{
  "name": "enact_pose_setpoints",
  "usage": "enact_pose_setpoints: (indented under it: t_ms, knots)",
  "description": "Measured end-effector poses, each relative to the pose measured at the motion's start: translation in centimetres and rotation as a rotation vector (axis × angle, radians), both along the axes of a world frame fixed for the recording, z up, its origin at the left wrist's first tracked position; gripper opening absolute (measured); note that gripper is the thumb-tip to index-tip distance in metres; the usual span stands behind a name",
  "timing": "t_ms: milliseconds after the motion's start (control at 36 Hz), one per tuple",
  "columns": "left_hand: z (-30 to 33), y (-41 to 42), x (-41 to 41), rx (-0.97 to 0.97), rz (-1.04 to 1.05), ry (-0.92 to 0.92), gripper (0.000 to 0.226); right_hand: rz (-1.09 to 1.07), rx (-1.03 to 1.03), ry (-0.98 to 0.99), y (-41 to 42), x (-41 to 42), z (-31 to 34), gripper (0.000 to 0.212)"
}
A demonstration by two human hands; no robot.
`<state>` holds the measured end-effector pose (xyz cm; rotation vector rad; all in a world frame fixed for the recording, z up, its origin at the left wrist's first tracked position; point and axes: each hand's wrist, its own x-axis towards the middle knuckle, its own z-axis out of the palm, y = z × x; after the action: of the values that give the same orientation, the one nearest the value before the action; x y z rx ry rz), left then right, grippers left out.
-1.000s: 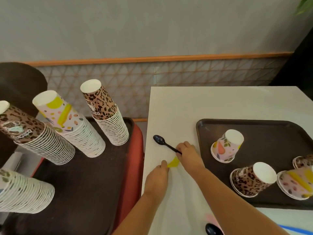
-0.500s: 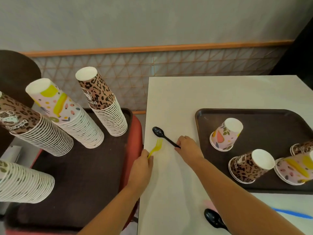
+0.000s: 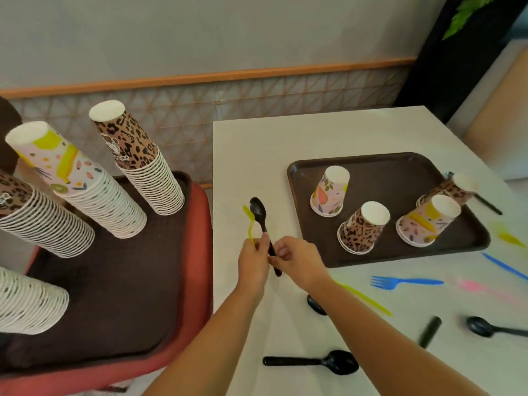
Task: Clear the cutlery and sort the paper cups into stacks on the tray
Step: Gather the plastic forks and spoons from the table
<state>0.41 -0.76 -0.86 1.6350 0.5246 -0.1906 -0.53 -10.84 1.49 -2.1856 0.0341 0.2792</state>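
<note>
My left hand (image 3: 253, 262) grips a yellow fork (image 3: 249, 224) and the handle of a black spoon (image 3: 259, 213), both pointing away from me above the white table (image 3: 328, 138). My right hand (image 3: 298, 260) touches the spoon's handle from the right, fingers curled on it. A brown tray (image 3: 400, 250) to the right carries upside-down paper cups: a pink fruit cup (image 3: 330, 194), a leopard cup (image 3: 363, 227), a pink-yellow cup (image 3: 428, 221) and a leopard cup (image 3: 451, 190) behind it.
Loose cutlery lies on the near table: black spoons (image 3: 320, 362) (image 3: 491, 328), a blue fork (image 3: 400, 281), a yellow knife (image 3: 365, 298), a pink piece (image 3: 474, 287). On the left, tall cup stacks (image 3: 148, 172) (image 3: 85, 190) stand on a dark tray (image 3: 114, 281) over a red seat.
My left hand took the yellow fork and came back to the right. My right hand lifted the black spoon off the table and brought it into my left hand's grip.
</note>
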Motion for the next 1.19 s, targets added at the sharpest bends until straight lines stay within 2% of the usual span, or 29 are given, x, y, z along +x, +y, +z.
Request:
enact_pose_setpoints:
  t_ms: [83, 167, 250, 361, 444, 528, 639, 833, 1083, 1194]
  knots:
    - [1.0, -1.3, -1.2, -0.026, -0.056, -0.03, 0.04, 0.018, -0.019, -0.08, -1.0, -1.6, 1.0, 0.012]
    - [2.4, -2.5, -2.7, -0.066, -0.06, -0.074, 0.036, 0.048, 0.025, -0.13, -2.3, -3.1, 1.9, 0.012]
    - [3.2, -3.1, -3.8, -0.026, -0.051, -0.102, 0.037, 0.049, 0.05, -0.136, -4.1, -4.5, 2.7, 0.009]
    - [3.9, -3.7, -5.4, -0.032, -0.049, -0.126, 0.036, 0.065, -0.207, -0.137, -8.0, -6.4, 1.9, 0.011]
    - [4.1, -4.2, -6.9, -0.071, -0.087, -0.141, 0.032, 0.151, -0.439, -0.047, -10.1, -7.7, 0.1, 0.023]
    - [3.7, -4.7, -8.4, -0.045, -0.119, -0.151, 0.03, 0.212, -0.54, 0.029, -11.1, -9.0, -1.2, 0.035]
    - [3.2, -5.4, -10.0, -0.047, -0.125, -0.136, 0.024, 0.267, -0.64, 0.054, -11.5, -9.8, -2.4, 0.04]
    - [2.2, -5.4, -11.3, -0.031, -0.031, -0.082, 0.028, 0.279, -0.661, -0.006, -11.5, -10.0, -2.8, 0.033]
    - [1.0, -6.5, -12.1, 0.102, -0.009, 0.001, 0.027, 0.246, -0.69, -0.034, -11.4, -9.8, -3.2, 0.031]
    - [0.9, -7.2, -12.0, 0.044, 0.014, 0.044, 0.023, 0.198, -0.634, -0.056, -11.2, -9.3, -2.9, 0.03]
